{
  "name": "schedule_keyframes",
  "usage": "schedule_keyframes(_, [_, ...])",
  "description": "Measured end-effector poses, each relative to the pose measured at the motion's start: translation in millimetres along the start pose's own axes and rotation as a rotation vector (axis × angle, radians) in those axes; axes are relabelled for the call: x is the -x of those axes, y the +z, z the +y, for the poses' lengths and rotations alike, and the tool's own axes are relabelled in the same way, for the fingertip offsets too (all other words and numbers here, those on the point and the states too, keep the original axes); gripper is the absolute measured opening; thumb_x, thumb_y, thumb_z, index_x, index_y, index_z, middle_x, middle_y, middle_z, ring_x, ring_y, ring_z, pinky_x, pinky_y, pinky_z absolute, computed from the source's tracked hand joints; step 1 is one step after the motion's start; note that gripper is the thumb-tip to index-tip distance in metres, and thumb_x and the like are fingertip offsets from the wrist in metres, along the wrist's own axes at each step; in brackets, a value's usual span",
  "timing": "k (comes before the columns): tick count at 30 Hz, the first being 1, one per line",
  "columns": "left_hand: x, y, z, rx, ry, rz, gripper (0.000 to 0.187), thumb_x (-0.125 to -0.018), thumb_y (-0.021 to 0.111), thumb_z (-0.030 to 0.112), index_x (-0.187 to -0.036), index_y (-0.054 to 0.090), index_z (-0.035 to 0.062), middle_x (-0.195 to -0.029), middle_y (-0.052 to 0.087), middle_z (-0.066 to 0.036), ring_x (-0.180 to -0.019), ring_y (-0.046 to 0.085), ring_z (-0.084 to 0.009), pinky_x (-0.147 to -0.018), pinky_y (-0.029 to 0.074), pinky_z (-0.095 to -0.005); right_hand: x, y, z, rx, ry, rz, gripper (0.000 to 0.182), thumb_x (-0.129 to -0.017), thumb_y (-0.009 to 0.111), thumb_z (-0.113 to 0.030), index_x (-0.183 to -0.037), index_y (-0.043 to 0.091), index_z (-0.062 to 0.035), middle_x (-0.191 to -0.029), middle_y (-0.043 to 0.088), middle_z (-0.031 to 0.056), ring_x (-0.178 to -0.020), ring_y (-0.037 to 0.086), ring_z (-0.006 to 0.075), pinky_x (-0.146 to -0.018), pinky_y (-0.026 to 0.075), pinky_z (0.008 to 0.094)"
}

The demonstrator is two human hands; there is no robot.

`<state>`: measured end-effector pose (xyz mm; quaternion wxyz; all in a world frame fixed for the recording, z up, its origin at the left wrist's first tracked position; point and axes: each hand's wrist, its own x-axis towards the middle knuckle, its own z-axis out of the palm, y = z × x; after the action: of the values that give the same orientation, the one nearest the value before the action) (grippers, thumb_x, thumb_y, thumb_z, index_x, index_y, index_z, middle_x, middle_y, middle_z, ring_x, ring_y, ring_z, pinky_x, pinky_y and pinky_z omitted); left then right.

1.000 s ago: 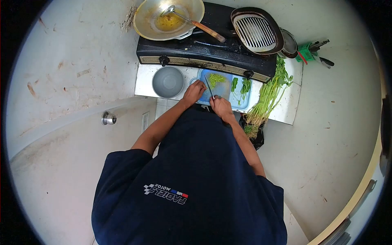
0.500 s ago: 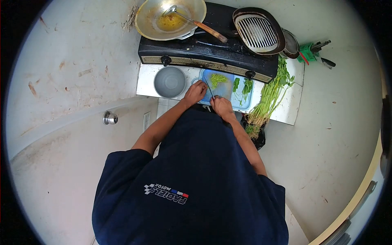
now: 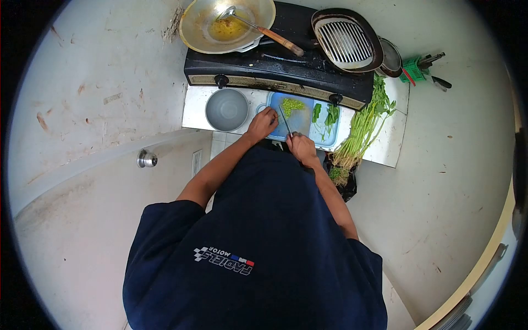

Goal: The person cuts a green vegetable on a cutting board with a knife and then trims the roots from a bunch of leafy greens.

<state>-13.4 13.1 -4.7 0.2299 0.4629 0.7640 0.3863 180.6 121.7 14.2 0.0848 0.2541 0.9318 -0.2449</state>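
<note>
My right hand point(image 3: 302, 148) is closed round the handle of a knife point(image 3: 285, 119), whose blade points up and left over the blue cutting board point(image 3: 301, 129). At the board's left edge, my left hand point(image 3: 263, 124) has its fingers curled together; what they hold, if anything, is too small to make out. Chopped green pieces point(image 3: 292, 105) lie in a small heap beyond the blade. Green leaves point(image 3: 332, 115) rest on the light blue right part of the board. A grey bowl point(image 3: 227, 110) stands to the left of my left hand.
Behind the board is a black stove point(image 3: 275, 74) with a wok point(image 3: 192, 27), a ladle point(image 3: 280, 40) and a grill pan point(image 3: 345, 42). Long-stemmed greens point(image 3: 357, 132) with roots lie to the right. A green basket point(image 3: 412, 70) holding utensils is at the far right.
The knife has tilted, its tip shifting slightly right, away from my left hand. My hands have stayed nearly in place, and the whole view has shifted slightly.
</note>
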Motion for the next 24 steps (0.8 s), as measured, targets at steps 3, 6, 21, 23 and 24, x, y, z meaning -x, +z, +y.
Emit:
schedule_keyframes(3, [1.1,3.6,-3.3,-0.001,0.005,0.02,0.013,-0.086,0.07,0.007,-0.096,0.065,0.0006,-0.093,0.063,-0.016,-0.085,0.068,-0.0362,-0.077,0.056,-0.0452,0.1,-9.9,-7.0,0.011,0.034,-0.02,0.042,-0.102,0.054,-0.036,-0.093,0.069,0.0018,-0.085,0.072,0.0241,-0.079,0.071,0.0442,-0.074,0.057,0.0523])
schedule_keyframes(6, [1.9,3.7,-1.4,0.007,-0.02,0.016,0.013,-0.085,0.07,0.007,-0.096,0.065,0.0004,-0.093,0.063,-0.016,-0.085,0.068,-0.0365,-0.076,0.056,-0.0454,-3.1,-9.9,-10.0,0.005,0.056,-0.043,0.041,-0.101,0.055,-0.037,-0.095,0.069,0.0008,-0.085,0.072,0.0251,-0.079,0.071,0.045,-0.074,0.057,0.0527])
schedule_keyframes(21, [3.2,4.8,-0.9,-0.017,-0.013,0.022,0.015,-0.085,0.071,0.007,-0.096,0.063,-0.0004,-0.094,0.062,-0.018,-0.087,0.066,-0.0379,-0.077,0.055,-0.0458,-5.3,-10.0,-14.0,-0.028,0.041,-0.071,0.041,-0.1,0.056,-0.037,-0.099,0.068,0.0015,-0.083,0.071,0.0287,-0.08,0.071,0.0468,-0.075,0.057,0.054])
schedule_keyframes(23, [3.6,6.3,-1.5,-0.028,-0.022,0.021,0.016,-0.086,0.071,0.007,-0.097,0.063,-0.0004,-0.094,0.062,-0.018,-0.087,0.066,-0.0379,-0.077,0.055,-0.046,-4.8,-10.6,-14.4,-0.031,0.047,-0.073,0.041,-0.1,0.056,-0.037,-0.099,0.068,0.0017,-0.083,0.071,0.0287,-0.08,0.071,0.0468,-0.075,0.057,0.0539])
schedule_keyframes(24, [3.5,6.0,-0.9,-0.038,-0.026,0.019,0.016,-0.086,0.071,0.007,-0.097,0.063,-0.0004,-0.094,0.062,-0.018,-0.087,0.066,-0.0378,-0.077,0.055,-0.046,-4.9,-10.5,-14.1,-0.033,0.043,-0.072,0.041,-0.1,0.056,-0.037,-0.099,0.068,0.0017,-0.083,0.071,0.0285,-0.08,0.071,0.0468,-0.075,0.057,0.0538])
